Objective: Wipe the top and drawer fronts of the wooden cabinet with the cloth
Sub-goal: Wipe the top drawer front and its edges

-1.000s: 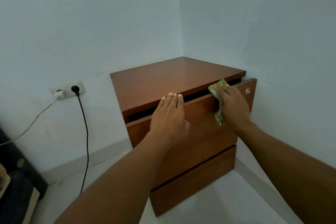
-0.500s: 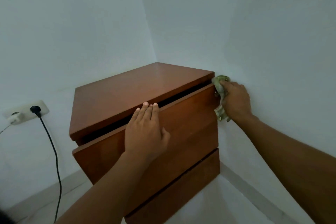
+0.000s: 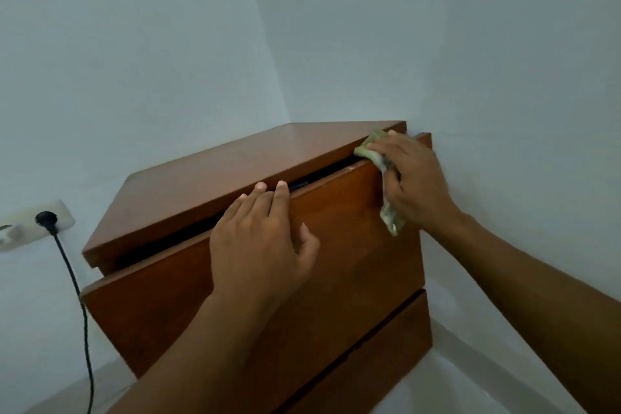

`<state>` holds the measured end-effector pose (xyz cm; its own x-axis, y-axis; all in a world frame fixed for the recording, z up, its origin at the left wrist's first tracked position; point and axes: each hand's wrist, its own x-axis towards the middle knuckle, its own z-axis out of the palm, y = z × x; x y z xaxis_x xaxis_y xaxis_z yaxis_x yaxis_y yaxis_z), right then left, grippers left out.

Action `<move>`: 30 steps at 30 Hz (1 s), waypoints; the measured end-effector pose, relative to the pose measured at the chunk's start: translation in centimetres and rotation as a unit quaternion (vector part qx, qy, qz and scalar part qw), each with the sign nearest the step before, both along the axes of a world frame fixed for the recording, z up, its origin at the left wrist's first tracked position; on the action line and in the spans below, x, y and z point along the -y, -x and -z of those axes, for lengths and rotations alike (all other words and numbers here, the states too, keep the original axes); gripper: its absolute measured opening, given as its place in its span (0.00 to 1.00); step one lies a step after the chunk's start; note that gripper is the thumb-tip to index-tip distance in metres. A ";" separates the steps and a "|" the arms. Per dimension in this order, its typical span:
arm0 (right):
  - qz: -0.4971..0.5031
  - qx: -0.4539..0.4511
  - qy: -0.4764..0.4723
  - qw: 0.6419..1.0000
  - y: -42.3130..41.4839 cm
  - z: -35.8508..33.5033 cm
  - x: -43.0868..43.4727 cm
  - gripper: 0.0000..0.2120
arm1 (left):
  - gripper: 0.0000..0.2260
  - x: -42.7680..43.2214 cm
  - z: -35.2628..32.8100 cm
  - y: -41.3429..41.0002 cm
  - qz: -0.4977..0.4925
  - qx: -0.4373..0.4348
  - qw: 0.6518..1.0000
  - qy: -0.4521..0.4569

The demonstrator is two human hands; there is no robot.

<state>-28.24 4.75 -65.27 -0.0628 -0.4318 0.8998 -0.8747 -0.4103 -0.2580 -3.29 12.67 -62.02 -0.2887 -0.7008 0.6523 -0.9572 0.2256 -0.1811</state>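
The cabinet (image 3: 235,175) stands in the corner of two pale walls, its right side close against one of them. Its top drawer (image 3: 353,262) sits pulled out a little, so a dark gap shows under the top board. The cloth (image 3: 373,148), green and bunched, is at the drawer's upper right corner. The right hand (image 3: 416,181) grasps it there, fingers laid over it and the thumb tucking a loose tail that hangs below the palm. The left hand (image 3: 258,245) lies flat and released on the drawer front, fingers straight and tips at the top edge, right at the gap.

That gap looks like the main risk. If the left hand leans in while the right one rubs, the drawer could slide shut and nip the fingertips (they seem to overlap the slot). The cloth could go the same way: its upper fold sits at the slot and may get dragged in or caught on the corner. The wall is just beside the right hand, so a wide stroke would probably scrape the knuckles or smear the paint. The hanging tail may also flap instead of wiping, leaving streaks. The lower drawer (image 3: 386,363) has no hand on it and is easy to forget. The black cable (image 3: 79,296) from the socket (image 3: 20,232) hangs well apart on the left, so it seems a minor worry.
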 end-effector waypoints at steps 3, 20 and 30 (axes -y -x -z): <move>0.019 0.042 0.006 0.999 2.1 -0.2 1.2 0.21 | 0.30 -0.1 -0.1 0.0 0.003 -0.017 1.000 -0.018; -0.021 -0.054 -0.001 0.998 -1.5 -1.8 -0.6 0.25 | 0.33 -1.0 -0.8 -0.5 0.059 0.009 0.998 -0.014; 0.043 0.145 -0.011 0.989 1.0 -4.2 -2.5 0.28 | 0.32 -2.1 -0.9 0.0 0.019 -0.006 0.999 -0.043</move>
